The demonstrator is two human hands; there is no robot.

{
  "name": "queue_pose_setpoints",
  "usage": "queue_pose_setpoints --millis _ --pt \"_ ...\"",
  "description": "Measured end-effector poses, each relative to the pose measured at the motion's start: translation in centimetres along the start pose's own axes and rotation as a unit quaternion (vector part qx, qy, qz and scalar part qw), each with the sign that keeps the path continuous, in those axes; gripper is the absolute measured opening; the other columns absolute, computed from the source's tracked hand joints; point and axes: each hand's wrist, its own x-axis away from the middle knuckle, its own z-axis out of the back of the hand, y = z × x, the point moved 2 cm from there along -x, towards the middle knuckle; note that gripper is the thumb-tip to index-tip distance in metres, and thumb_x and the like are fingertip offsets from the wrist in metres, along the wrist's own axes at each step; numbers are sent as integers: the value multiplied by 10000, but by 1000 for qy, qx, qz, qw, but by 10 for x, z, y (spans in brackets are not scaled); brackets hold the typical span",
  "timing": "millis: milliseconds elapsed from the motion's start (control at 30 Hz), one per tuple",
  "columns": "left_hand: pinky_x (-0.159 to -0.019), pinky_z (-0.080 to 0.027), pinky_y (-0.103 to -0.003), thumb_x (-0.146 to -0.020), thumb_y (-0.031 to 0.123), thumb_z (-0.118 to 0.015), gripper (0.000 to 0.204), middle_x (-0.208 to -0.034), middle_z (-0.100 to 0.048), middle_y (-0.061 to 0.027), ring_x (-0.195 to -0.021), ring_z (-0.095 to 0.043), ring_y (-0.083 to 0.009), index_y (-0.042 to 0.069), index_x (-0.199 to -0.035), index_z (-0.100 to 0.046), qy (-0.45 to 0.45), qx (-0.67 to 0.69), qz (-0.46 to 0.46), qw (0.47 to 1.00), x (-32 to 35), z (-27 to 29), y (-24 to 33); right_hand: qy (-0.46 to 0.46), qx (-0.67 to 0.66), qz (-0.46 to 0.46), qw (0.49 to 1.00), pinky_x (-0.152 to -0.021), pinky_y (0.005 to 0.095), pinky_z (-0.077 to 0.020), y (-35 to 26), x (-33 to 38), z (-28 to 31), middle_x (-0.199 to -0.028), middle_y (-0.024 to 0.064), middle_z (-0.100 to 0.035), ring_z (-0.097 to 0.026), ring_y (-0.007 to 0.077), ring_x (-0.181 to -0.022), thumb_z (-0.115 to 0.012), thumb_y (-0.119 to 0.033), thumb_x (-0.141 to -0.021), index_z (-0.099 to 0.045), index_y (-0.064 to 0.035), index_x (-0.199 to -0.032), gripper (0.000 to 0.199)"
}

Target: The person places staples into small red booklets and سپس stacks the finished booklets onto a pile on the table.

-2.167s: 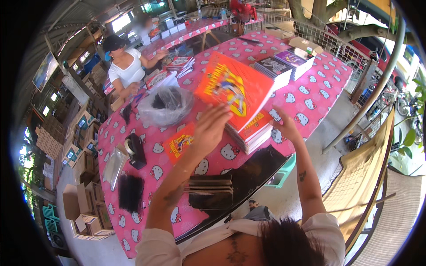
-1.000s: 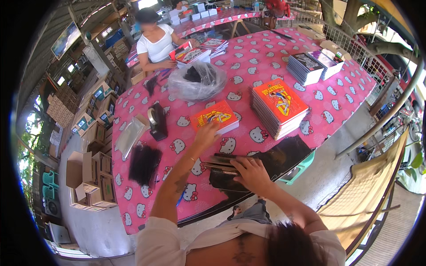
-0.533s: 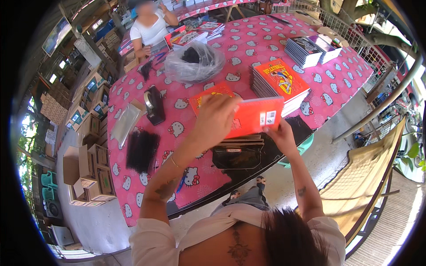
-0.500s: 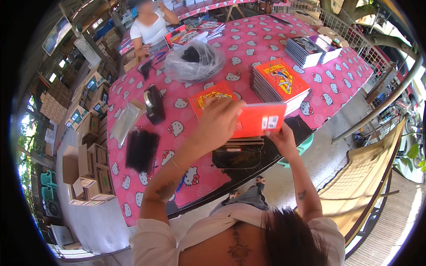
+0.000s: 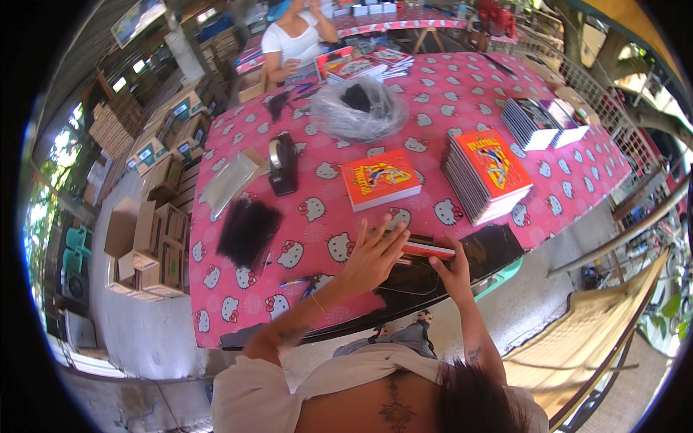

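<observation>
A red notebook (image 5: 432, 250), seen nearly edge-on, lies low over the dark board at the table's near edge. My right hand (image 5: 453, 273) grips its right end between thumb and fingers. Flat, with fingers spread, my left hand (image 5: 375, 254) reaches over its left end; whether the palm touches it is hidden. Just beyond, a short pile of orange-red notebooks (image 5: 382, 179) lies on the table. To its right stands a taller stack of spiral notebooks (image 5: 491, 173) with the same kind of cover.
A pink patterned tablecloth (image 5: 310, 245) covers the table. On it are a black tape dispenser (image 5: 283, 164), clear plastic sleeves (image 5: 232, 182), black bristly strands (image 5: 249, 232), a plastic bag (image 5: 359, 112) and darker notebooks (image 5: 533, 124). A person (image 5: 292, 40) sits across. Cardboard boxes (image 5: 148, 242) stand left.
The red notebook has come down from upright to nearly flat, nearer to me. My left hand has left its top edge and spread out. The whole view has shifted.
</observation>
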Motion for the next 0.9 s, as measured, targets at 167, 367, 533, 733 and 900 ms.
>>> queue_pose_setpoints --millis 167,367,533,733,900 --pt "-1171 -338 -429 -1062 281 -509 480 -1437 -553 -236 -1417 -476 -324 21 -1466 -502 302 490 497 649 82 -70 -35 53 -15 -11 998 -973 333 -487 15 -8 -17 -1167 104 -621 -603 188 -1104 -806 -119 -881 -488 -25 -1410 624" --pt "-862 -484 -486 -912 123 -620 322 -1062 -629 -211 -1011 -592 -381 -1 -1207 -641 84 -161 422 888 135 -10 -191 3 -44 -32 998 -929 315 -492 27 -17 9 -1138 70 -589 -596 168 -1052 -874 -187 -820 -492 -38 -1404 714" --pt "-829 -529 -480 -923 85 -598 206 -1000 -601 -209 -914 -619 -392 20 -1117 -614 -27 -243 382 891 190 3 -243 51 57 103 992 -1010 381 -446 -33 -30 0 -1197 99 -576 -571 230 -1147 -852 -257 -826 -499 -57 -1415 715" --pt "-815 -546 -482 -952 86 -601 217 -1106 -666 -207 -1004 -659 -396 32 -1161 -624 86 -135 361 919 114 28 -152 -74 397 333 852 -931 449 -469 -107 -25 -90 -1153 118 -633 -627 320 -1058 -759 -241 -865 -672 -147 -1226 383" --pt "-652 -554 -377 -945 89 -685 172 -919 -694 -143 -770 -693 -315 45 -1106 -725 65 254 349 899 44 39 -34 -111 406 227 878 -780 422 -515 -49 -47 -98 -905 68 -707 -689 289 -836 -720 -115 -845 -715 -149 -1127 284"
